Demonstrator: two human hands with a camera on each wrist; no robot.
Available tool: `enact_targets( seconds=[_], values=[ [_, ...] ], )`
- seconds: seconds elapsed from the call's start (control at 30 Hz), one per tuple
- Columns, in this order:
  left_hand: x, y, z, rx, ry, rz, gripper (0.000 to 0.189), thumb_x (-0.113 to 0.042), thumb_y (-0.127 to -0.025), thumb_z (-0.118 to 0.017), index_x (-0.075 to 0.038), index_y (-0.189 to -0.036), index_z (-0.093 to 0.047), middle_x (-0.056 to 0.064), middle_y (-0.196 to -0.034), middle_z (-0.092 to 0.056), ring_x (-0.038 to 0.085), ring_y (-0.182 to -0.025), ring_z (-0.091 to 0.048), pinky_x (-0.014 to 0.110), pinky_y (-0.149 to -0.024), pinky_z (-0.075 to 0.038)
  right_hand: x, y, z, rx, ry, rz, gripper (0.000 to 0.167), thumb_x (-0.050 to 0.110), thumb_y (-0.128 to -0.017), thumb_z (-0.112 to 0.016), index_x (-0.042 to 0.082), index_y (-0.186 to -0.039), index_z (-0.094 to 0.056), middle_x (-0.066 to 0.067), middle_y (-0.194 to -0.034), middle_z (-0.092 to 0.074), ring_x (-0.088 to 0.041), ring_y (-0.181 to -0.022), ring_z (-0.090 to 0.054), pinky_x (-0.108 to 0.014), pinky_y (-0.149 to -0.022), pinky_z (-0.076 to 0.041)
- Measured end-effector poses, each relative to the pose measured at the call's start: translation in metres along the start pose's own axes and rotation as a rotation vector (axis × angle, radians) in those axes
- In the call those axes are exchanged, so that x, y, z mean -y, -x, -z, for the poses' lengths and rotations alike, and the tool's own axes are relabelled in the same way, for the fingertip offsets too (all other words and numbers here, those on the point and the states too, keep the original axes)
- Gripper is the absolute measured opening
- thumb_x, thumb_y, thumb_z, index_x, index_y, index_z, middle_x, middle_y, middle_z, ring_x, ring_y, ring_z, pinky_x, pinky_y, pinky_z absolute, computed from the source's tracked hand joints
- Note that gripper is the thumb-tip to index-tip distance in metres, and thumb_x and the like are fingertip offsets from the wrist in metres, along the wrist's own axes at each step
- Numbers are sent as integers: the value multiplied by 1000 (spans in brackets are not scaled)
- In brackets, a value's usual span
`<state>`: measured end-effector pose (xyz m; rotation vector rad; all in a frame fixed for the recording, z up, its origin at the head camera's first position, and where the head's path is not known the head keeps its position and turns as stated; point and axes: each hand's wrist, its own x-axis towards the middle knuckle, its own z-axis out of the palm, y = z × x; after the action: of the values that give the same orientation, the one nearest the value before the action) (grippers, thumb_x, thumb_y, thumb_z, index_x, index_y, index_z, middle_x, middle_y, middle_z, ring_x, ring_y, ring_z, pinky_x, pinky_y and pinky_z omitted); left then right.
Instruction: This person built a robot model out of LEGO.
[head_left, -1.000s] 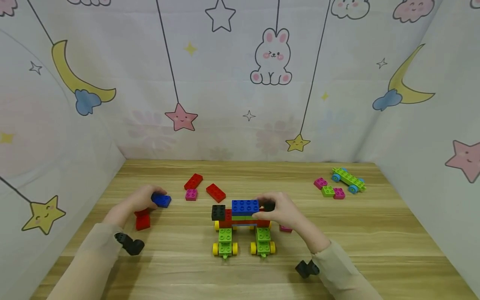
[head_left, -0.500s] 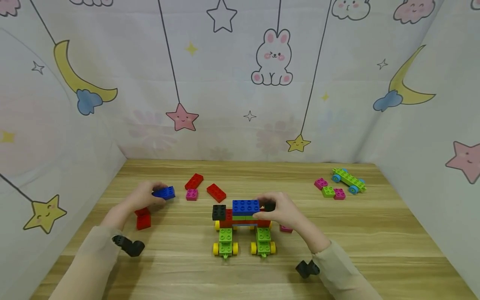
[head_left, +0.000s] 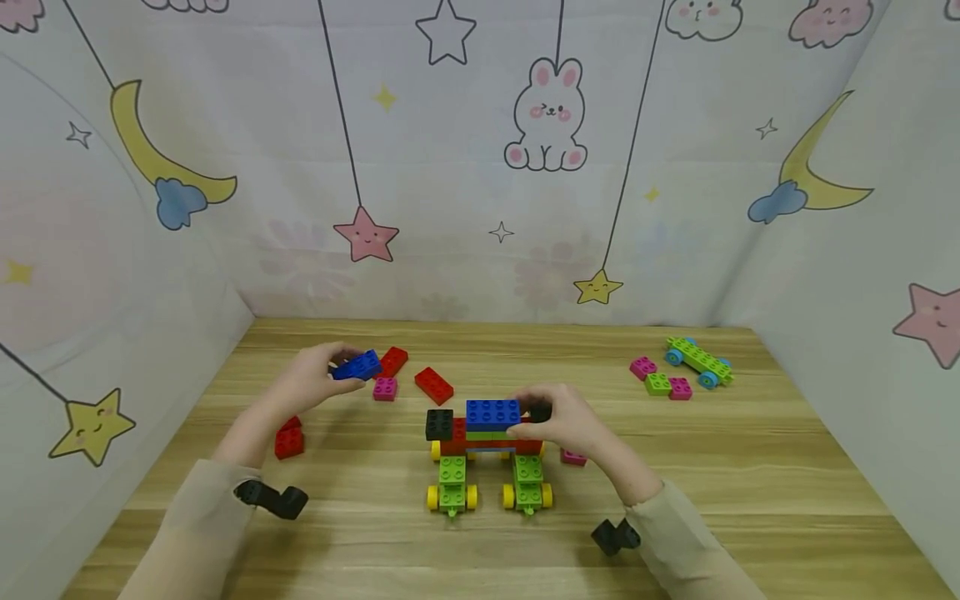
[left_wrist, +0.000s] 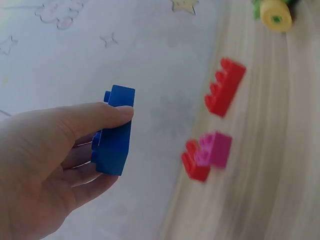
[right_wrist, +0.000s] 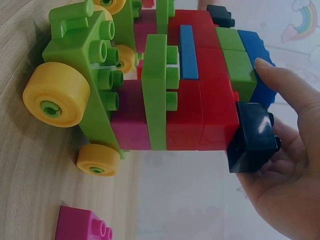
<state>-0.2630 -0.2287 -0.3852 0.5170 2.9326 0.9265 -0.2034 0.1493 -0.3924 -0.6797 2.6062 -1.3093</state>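
Note:
My left hand point(head_left: 309, 382) pinches a blue building brick point(head_left: 362, 365) between thumb and fingers, raised over the back left of the table. In the left wrist view the thumb lies across one face of that brick, its studs turned toward the palm. At mid-table stands a built vehicle point(head_left: 491, 437) of red, green and pink bricks on green wheeled bases with yellow wheels point(right_wrist: 56, 95). Another blue brick point(head_left: 492, 414) tops it, with a black brick point(head_left: 439, 425) at each end. My right hand point(head_left: 561, 418) grips the top at its right end, thumb on the blue brick, fingers partly hidden.
Red bricks point(head_left: 434, 385) and a pink brick point(head_left: 385, 389) lie behind and left of the vehicle. More red point(head_left: 289, 440) sits beside the left forearm. A pink brick point(head_left: 573, 457) lies under the right wrist. At back right are small bricks point(head_left: 657, 384) and a green wheeled base point(head_left: 699, 358).
My left hand has lifted the blue brick off the table and carried it back and to the right, tilting it. The right hand and the vehicle have stayed in place.

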Motion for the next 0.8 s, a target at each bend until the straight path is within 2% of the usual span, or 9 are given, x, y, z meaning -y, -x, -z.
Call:
enact_targets(
  seconds=[0.2, 0.5, 0.67, 0.8],
  values=[
    [-35, -1, -7, -45, 69, -110, 44, -14, -88, -73, 2, -127, -60, 22, -118, -64, 36, -104, -59, 51, -89, -54, 1, 0, 0, 1, -7, 5, 41, 21, -84, -77, 1, -119, -68, -12, -108, -71, -22, -97, -64, -33, -82, -54],
    [-86, -1, -22, -84, 125, -280, 43, -12, -86, -75, -1, -126, -63, 18, -120, -65, 31, -101, -61, 45, -83, -56, -1, 0, 0, -5, -3, 18, 40, 21, -84, -77, 2, -118, -68, -12, -108, -71, -22, -97, -64, -32, -82, -54],
    [-107, 0, -30, -91, 142, -366, 44, -12, -85, -76, -3, -125, -64, 15, -120, -66, 26, -98, -60, 40, -81, -56, -1, 0, -1, -6, 0, 27, 39, 20, -84, -77, 2, -118, -68, -12, -108, -71, -18, -93, -63, -27, -79, -53],
    [-117, 3, -37, -92, 142, -408, 44, -13, -84, -77, -5, -125, -65, 14, -121, -66, 29, -103, -61, 41, -83, -57, 0, 0, 0, 5, 11, 39, 38, 20, -85, -76, 2, -118, -68, -11, -107, -71, -18, -92, -63, -28, -79, -53]
  ],
)
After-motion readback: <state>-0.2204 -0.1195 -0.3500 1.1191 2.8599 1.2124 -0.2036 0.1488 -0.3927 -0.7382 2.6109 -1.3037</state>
